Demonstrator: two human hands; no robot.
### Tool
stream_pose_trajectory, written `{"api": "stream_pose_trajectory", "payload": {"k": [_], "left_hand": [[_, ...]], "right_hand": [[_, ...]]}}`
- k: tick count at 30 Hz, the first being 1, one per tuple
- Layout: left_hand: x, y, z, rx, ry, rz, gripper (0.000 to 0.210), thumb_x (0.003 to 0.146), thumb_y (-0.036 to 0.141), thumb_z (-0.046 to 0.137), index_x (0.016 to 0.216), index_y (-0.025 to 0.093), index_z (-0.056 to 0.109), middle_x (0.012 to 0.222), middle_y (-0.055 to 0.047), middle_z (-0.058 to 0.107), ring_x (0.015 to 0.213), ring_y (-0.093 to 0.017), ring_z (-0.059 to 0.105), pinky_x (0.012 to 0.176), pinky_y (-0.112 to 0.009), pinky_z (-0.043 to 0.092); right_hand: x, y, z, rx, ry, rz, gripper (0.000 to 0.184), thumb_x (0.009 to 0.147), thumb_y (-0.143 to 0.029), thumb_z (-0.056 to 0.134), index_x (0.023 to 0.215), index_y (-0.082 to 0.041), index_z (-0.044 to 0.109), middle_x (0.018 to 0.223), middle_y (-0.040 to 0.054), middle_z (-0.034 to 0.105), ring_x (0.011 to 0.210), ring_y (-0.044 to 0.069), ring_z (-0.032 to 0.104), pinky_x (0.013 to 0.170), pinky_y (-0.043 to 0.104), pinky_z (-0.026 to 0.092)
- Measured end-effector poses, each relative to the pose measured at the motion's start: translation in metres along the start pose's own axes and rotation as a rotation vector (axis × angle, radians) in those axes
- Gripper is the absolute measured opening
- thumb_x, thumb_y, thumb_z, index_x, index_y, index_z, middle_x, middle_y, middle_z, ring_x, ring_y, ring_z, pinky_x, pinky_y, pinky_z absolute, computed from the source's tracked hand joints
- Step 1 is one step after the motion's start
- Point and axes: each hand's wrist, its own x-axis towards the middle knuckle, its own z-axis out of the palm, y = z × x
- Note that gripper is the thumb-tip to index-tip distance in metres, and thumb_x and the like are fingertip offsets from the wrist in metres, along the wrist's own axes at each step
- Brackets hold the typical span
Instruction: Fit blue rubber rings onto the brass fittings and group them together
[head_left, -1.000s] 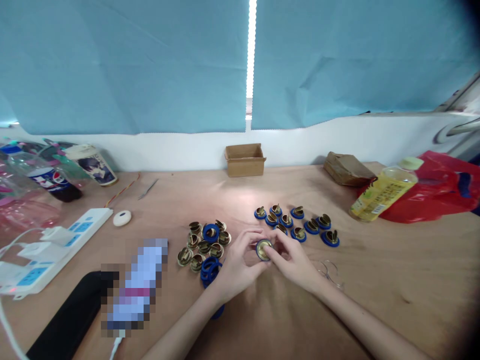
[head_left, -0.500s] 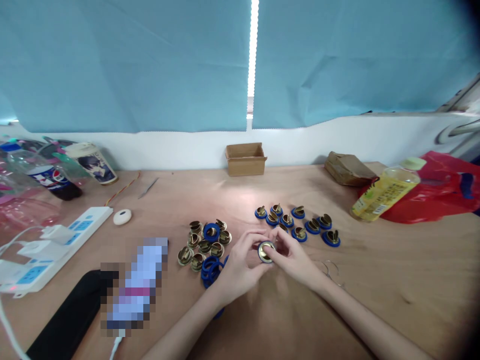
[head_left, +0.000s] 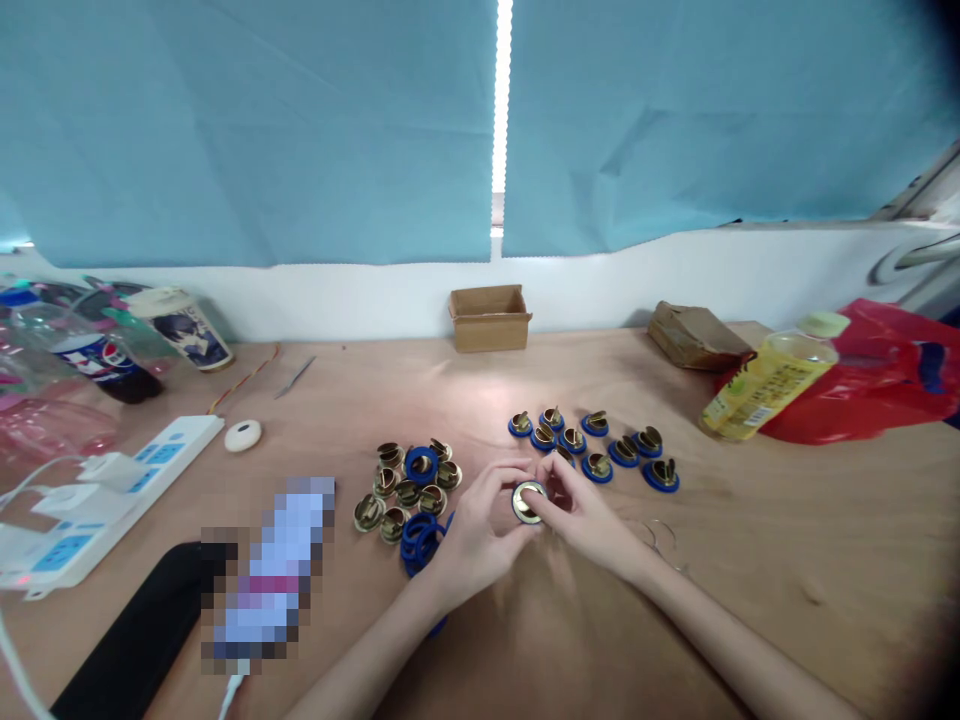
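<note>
A disc (head_left: 525,513) is sitting between the left hand (head_left: 478,535) and right hand (head_left: 590,520). Rings (head_left: 409,534) are lying left of the left hand, a phone (head_left: 274,560) farther left. Clips (head_left: 624,453) are lying beyond the right hand, a box (head_left: 491,335) beyond both.

White light glares between the blue sheets (head_left: 270,130); a pale patch brightens the middle of my table (head_left: 476,395). My view's right corners fade to black.
</note>
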Motion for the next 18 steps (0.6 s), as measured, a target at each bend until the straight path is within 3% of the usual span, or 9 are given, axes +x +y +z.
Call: {"api": "stream_pose_trajectory", "payload": {"k": [11,18], "left_hand": [[-0.0017,-0.0021,0.0016,-0.024,0.006,0.005,0.047,0.070,-0.001,0.069,0.110,0.021,0.057,0.119,-0.006,0.061,0.114,-0.022,0.057,0.099,-0.038,0.043],[-0.0028,-0.0011,0.0010,0.000,0.001,-0.009,0.045,0.071,0.002,0.070,0.109,0.021,0.057,0.115,-0.006,0.062,0.110,-0.022,0.058,0.096,-0.036,0.045]], "right_hand": [[0.0006,-0.0004,-0.0061,-0.194,-0.024,0.028,0.015,0.088,-0.033,0.057,0.087,-0.022,0.047,0.069,-0.0049,0.049,0.059,0.012,0.046,0.054,0.024,0.035],[0.0016,0.0001,-0.0073,-0.239,-0.047,0.018,0.019,0.090,-0.035,0.055,0.081,-0.021,0.047,0.064,-0.0055,0.047,0.057,0.011,0.045,0.051,0.023,0.031]]}}
